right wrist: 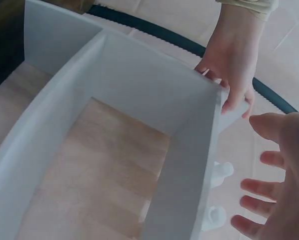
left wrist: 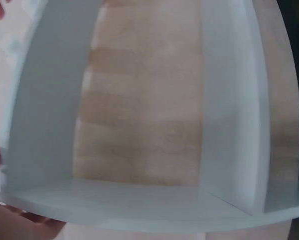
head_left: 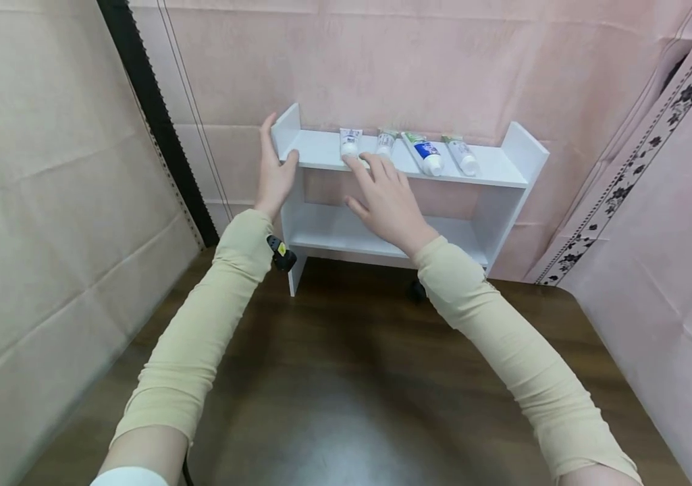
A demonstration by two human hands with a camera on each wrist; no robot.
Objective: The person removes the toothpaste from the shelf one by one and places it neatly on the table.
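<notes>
A white two-tier shelf [head_left: 358, 229] stands at the back of the table. My left hand [head_left: 275, 172] grips its left side panel near the upper board, thumb on the inner side and fingers outside. Over the front edge of the upper board hovers my right hand [head_left: 391, 202], fingers spread and holding nothing. Its fingertips are close to two squeeze tubes, a white one [head_left: 350, 140] and a grey-white one [head_left: 385, 142]. Further right lie a blue, green and white tube [head_left: 424, 154] and a pale tube [head_left: 462, 156], caps facing forward.
The dark wooden table [head_left: 333, 378] spreads in front of the shelf. Pale cloth walls [head_left: 66, 189] enclose it at the left, back and right. A black strip [head_left: 157, 121] runs down the left corner. A dark wrist camera [head_left: 281, 255] sits on the left sleeve.
</notes>
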